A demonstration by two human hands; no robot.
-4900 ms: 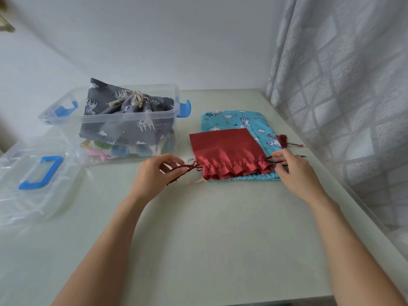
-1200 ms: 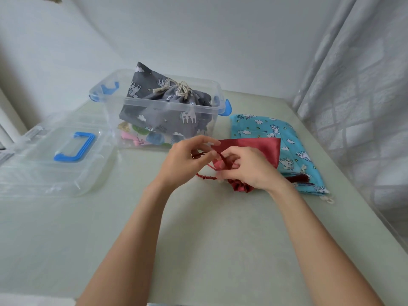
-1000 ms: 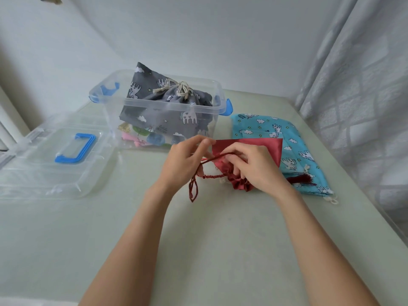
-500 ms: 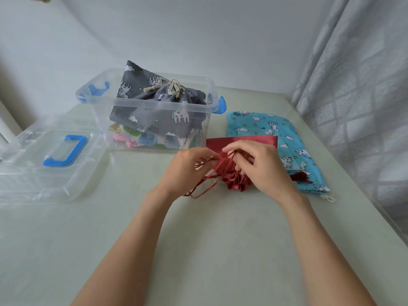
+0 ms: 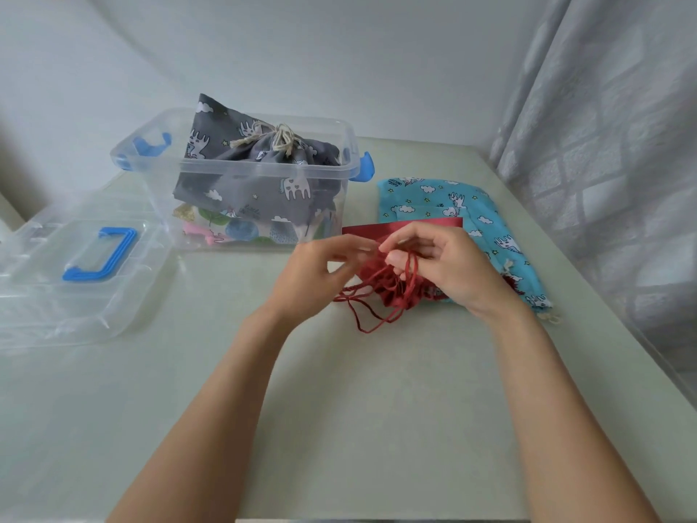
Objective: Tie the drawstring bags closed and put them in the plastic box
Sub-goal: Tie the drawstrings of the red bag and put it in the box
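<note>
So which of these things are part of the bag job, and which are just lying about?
In the job:
red bag, cord held by left hand and right hand
blue bag, untied
grey bag, tied, in plastic box

Lying about:
box lid
curtain

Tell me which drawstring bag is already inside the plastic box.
The grey bag, tied with a cream cord, sits in the plastic box. The red bag and the blue bag lie on the table.

Clear glossy plastic box — satiny red bag.
</note>
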